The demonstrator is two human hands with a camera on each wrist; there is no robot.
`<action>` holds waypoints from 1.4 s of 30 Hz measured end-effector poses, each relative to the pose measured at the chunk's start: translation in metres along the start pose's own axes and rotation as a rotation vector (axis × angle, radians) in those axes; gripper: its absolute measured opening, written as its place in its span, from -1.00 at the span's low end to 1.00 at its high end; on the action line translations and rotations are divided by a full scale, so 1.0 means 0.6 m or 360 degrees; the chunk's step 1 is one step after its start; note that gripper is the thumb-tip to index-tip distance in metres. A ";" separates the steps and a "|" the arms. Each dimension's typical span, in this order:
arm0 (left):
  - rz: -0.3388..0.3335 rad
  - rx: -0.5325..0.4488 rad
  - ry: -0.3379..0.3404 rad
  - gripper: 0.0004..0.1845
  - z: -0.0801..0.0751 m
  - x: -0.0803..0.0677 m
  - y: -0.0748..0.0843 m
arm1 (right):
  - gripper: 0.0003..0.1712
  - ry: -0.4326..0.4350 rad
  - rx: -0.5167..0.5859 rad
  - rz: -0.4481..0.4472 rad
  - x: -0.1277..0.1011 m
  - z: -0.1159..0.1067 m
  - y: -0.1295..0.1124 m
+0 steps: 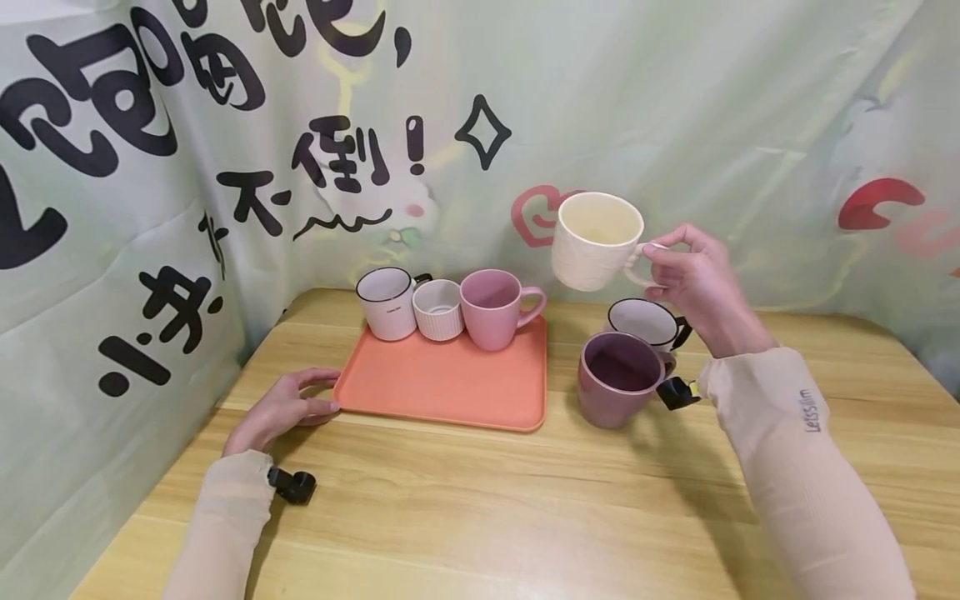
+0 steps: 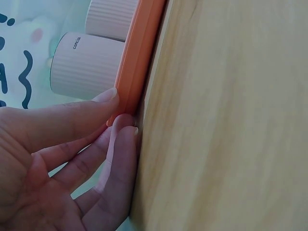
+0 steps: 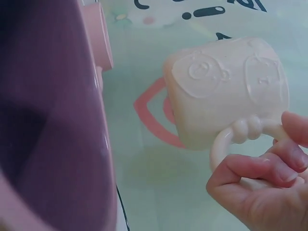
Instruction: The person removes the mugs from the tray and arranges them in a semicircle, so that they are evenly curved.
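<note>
cream mug [image 1: 597,241] up in the air, embossed sides, empty, tilted slightly, pinched by its beaded handle. orange tray [image 1: 450,385] flat on the table, three cups along its far edge.

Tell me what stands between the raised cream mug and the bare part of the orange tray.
Nothing visible: the cream mug hangs in the right hand above the table, and the tray front is bare; three cups fill only its back edge.

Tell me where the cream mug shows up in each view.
Head: cream mug upper middle, held in the air by its handle in the right hand.
Left wrist: not in it.
Right wrist: right of centre, handle pinched at lower right.
Shared landmark: the purple mug, at far left in the right wrist view.
</note>
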State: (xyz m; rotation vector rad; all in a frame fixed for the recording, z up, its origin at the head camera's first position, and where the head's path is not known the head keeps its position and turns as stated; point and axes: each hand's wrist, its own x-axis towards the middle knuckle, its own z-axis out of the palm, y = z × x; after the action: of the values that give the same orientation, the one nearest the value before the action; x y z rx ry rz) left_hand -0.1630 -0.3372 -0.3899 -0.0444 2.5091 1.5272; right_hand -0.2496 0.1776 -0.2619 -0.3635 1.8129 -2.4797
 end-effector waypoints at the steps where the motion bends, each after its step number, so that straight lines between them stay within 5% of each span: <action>1: 0.0001 0.0000 -0.0002 -0.36 0.000 0.000 0.000 | -0.84 0.0007 -0.0003 -0.0001 -0.001 -0.004 -0.001; 42: -0.0039 -0.0017 -0.0014 -0.35 0.001 -0.001 0.004 | -0.82 0.0217 0.0223 -0.0041 -0.029 -0.114 0.000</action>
State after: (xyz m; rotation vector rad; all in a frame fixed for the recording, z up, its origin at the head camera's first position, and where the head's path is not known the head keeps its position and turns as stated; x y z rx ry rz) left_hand -0.1625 -0.3358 -0.3880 -0.0694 2.4843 1.5284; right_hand -0.2477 0.2446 -0.2842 -0.2174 1.6755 -2.6910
